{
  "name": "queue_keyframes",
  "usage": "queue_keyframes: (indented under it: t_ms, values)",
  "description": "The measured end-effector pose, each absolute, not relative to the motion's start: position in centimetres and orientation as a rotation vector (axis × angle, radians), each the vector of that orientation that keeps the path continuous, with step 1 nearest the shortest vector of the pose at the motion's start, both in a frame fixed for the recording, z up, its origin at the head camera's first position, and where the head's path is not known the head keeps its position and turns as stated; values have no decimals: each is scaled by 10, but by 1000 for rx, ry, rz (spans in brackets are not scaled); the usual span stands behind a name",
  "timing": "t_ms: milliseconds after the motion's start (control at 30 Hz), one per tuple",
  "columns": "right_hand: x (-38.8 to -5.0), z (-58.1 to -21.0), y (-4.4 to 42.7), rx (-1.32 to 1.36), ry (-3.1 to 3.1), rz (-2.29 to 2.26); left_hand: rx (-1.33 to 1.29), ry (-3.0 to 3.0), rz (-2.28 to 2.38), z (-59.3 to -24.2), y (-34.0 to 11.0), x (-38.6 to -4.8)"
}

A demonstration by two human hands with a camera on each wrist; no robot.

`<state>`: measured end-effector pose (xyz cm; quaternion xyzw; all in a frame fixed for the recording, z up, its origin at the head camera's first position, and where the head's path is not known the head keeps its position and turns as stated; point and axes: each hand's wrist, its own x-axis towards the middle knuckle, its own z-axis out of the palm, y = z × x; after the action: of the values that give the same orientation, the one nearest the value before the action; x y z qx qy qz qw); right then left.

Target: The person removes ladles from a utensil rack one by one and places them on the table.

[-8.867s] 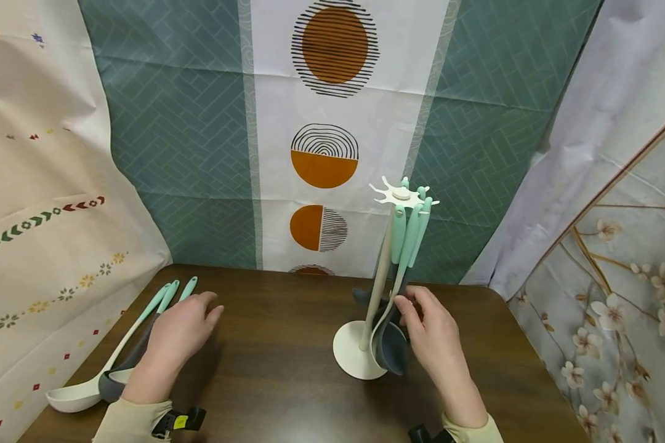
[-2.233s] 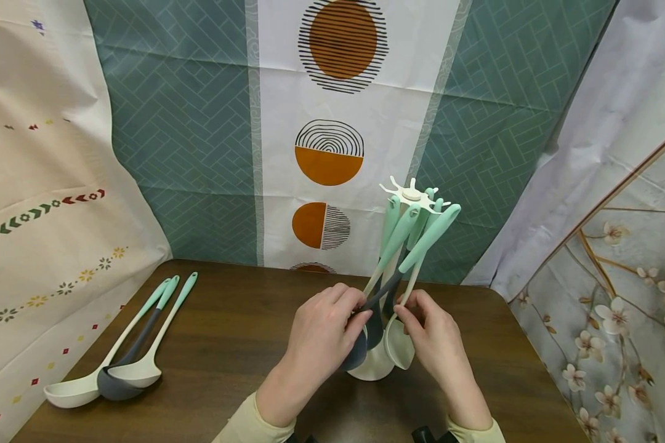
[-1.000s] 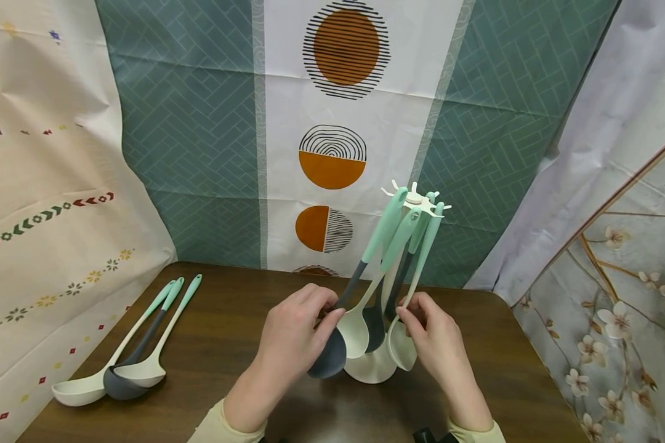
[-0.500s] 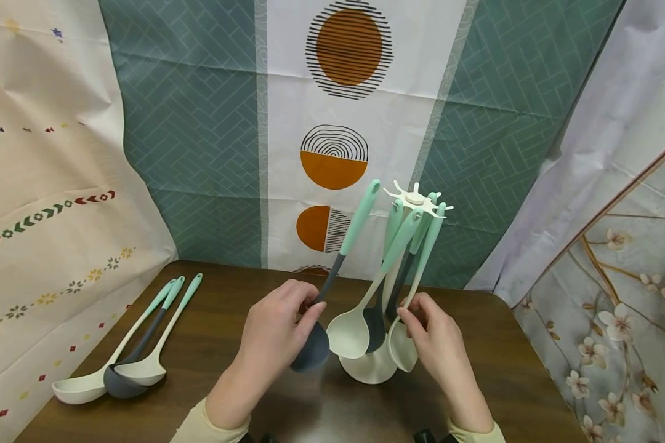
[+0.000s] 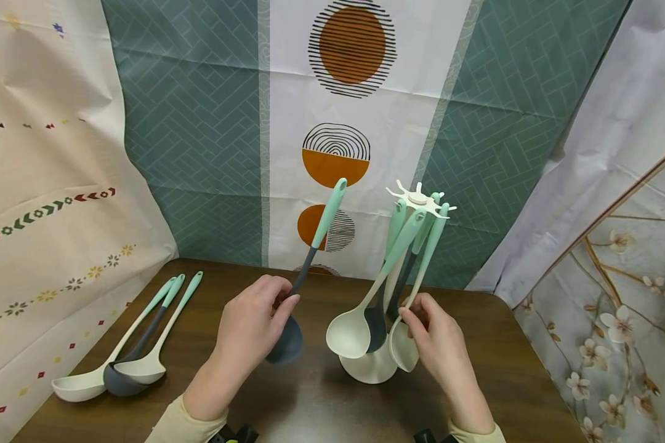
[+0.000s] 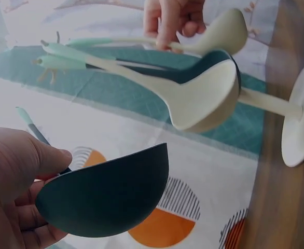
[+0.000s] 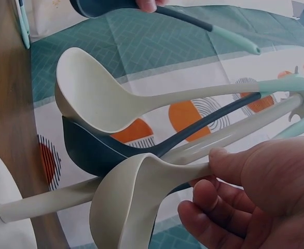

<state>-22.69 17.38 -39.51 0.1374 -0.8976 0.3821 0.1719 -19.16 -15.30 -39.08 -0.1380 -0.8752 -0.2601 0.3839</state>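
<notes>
1. Taking in the tabletop (image 5: 510, 369) first, we find three ladles on its left part, bowls overlapping: an outer white ladle (image 5: 80, 386), a middle dark ladle (image 5: 123, 384) and an inner white ladle (image 5: 144, 369).

2. Next comes the stand (image 5: 368, 372), upright, with four ladles about it: a front white ladle (image 5: 348, 335), a tucked dark ladle (image 5: 376, 326) just behind that, a rear dark ladle (image 5: 401, 286) and a right-side white ladle (image 5: 403, 351). We judge the work partway along, with those four not yet among the laid ones.

3. One loose dark ladle (image 5: 287, 344) belongs to neither group, tilted in the air between them. Our left hand (image 5: 255, 320) grips its stem just above the bowl.

4. Our right hand (image 5: 435, 335) pinches the right-side white ladle's stem; we cannot tell whether its top is hooked.

5. Only the head view gives us the laid ladles whole; the right wrist view catches mere handles at its edge, yet shows the pole (image 7: 245, 126) meeting the base (image 7: 1, 181). The left wrist view alone reveals the loose ladle's rounded outside close up.
</notes>
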Motion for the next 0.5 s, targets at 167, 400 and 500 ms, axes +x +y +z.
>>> queue_keyframes:
  t_ms: [167, 400, 500]
  values:
    - [-226, -394, 174, 381, -2555, 1091, -308, -2283, -654, -397, -162, -195]
    - [-226, -393, 174, 387, -2557, 1089, -261, -2339, -637, -408, -174, -202]
    - [-226, -393, 174, 387, -2558, 1087, -240, -2365, -630, -412, -178, -204]
